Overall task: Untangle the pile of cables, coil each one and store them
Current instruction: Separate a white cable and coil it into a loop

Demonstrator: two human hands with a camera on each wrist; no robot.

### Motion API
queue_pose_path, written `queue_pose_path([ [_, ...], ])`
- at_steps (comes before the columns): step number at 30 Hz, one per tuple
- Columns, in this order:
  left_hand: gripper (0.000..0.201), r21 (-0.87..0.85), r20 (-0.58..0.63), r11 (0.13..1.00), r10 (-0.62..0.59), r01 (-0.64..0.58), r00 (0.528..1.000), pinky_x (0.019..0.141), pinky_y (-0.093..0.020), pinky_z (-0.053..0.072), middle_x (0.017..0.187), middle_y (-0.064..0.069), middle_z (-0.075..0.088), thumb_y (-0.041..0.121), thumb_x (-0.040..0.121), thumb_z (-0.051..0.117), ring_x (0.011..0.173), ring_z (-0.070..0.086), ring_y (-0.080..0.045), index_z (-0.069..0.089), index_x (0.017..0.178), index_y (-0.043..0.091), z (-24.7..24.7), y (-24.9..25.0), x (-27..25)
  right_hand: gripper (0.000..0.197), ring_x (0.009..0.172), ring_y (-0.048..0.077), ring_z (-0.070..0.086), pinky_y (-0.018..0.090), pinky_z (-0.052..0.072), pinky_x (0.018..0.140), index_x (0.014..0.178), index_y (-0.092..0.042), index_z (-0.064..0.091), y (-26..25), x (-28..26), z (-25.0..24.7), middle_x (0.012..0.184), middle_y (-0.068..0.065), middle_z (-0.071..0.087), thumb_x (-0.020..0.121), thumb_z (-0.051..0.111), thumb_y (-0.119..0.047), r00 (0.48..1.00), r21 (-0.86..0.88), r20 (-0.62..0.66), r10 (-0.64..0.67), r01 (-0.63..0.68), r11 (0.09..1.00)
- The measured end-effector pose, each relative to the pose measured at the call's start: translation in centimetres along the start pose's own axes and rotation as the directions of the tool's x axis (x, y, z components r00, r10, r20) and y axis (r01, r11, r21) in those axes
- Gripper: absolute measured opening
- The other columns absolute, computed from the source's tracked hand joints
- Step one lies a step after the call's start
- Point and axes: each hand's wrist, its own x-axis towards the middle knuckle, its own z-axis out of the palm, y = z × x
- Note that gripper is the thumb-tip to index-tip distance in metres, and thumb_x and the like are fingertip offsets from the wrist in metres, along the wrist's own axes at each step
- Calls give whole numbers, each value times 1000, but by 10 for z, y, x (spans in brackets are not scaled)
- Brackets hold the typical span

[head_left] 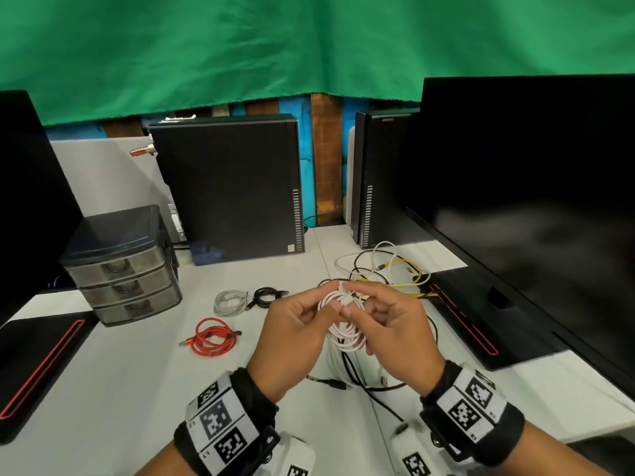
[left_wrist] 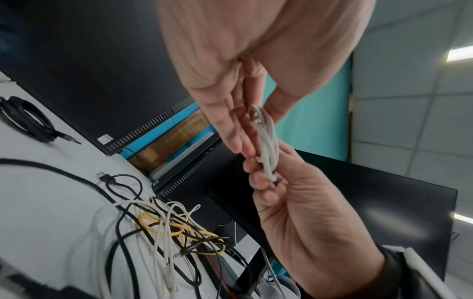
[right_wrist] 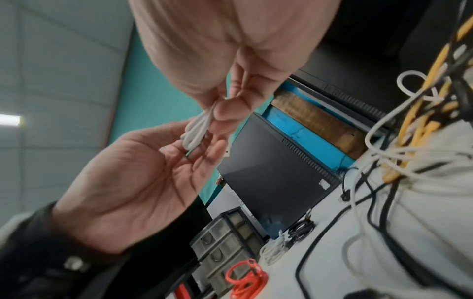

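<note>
Both hands meet above the table [head_left: 137,389], pinching a white coil [head_left: 343,324]: left hand [head_left: 292,334] holds it between thumb and fingers, right hand [head_left: 395,331] grips its near side. Only the head view shows three finished coils beside the drawers [head_left: 123,269]; wrist views show the tangle [left_wrist: 166,228] closer.

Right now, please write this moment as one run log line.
left hand: holds white coil | right hand: pinches same coil | coiled on desk: red, grey, black | tangle: remains

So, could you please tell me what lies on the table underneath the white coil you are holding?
Under the white coil, loose black cables cross the table; both hands hide what lies directly beneath.
</note>
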Motion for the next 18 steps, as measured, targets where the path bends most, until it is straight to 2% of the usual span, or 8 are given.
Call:
queue_pose_path([
  [2,32,1,2,1000,-16,16,1000,95,-29,56,105,3,77,2,98,57,101,73,-12,72,110,27,-3,2,0,38,50,5,59,15,47,52,115,-36,70,0,-1,-1,63,-9,67,90,73,-7,994,-55,57,-89,92,994],
  [3,31,1,7,1000,-24,24,1000,95,-31,56,107,2,77,1,98,56,102,72,-13,72,111,25,-4,2,0,39,55,7,63,18,51,55,117,-40,69,0,-1,-2,71,-14,71,90,73,-12,988,-82,81,-129,136,987],
  [5,30,1,15,999,-42,42,999,98,-35,55,111,1,76,2,98,57,104,72,-14,71,116,21,-5,0,1,31,68,13,72,29,60,61,118,-42,70,0,1,-5,85,-10,77,91,70,-26,976,-124,113,-185,199,972],
  [7,29,-16,20,998,-65,66,998,96,-36,55,108,-2,77,4,97,59,101,73,-17,69,121,16,-5,-2,1,21,75,17,75,41,62,63,115,-35,71,2,2,-6,86,-7,78,95,66,-30,965,-148,124,-230,247,958],
  [11,31,-34,54,994,-106,108,993,87,-33,59,102,-10,77,-2,93,62,90,74,-23,71,118,15,-6,-3,3,6,57,20,69,47,55,51,100,-33,64,4,3,-8,70,-1,72,96,61,-37,962,-214,61,-266,273,938],
  [13,32,21,127,988,-153,151,980,84,-38,60,105,-7,75,-2,94,60,87,74,-27,70,118,18,-6,-4,3,5,56,21,67,46,53,52,98,-34,60,4,3,-10,67,2,69,96,60,-39,959,-254,64,-274,282,925],
  [16,25,139,221,970,-227,200,949,78,-37,58,97,-4,72,3,99,53,71,67,-22,66,116,16,-4,-9,1,12,56,18,63,45,51,53,98,-31,54,5,2,-10,65,-3,65,99,55,-43,952,-341,117,-284,307,888],
  [18,24,164,226,968,-225,191,948,77,-35,55,96,-4,70,5,100,51,75,62,-19,66,116,15,-3,-11,1,17,55,19,59,46,49,52,99,-28,51,5,3,-11,65,-6,62,100,51,-45,953,-377,137,-271,303,876],
])
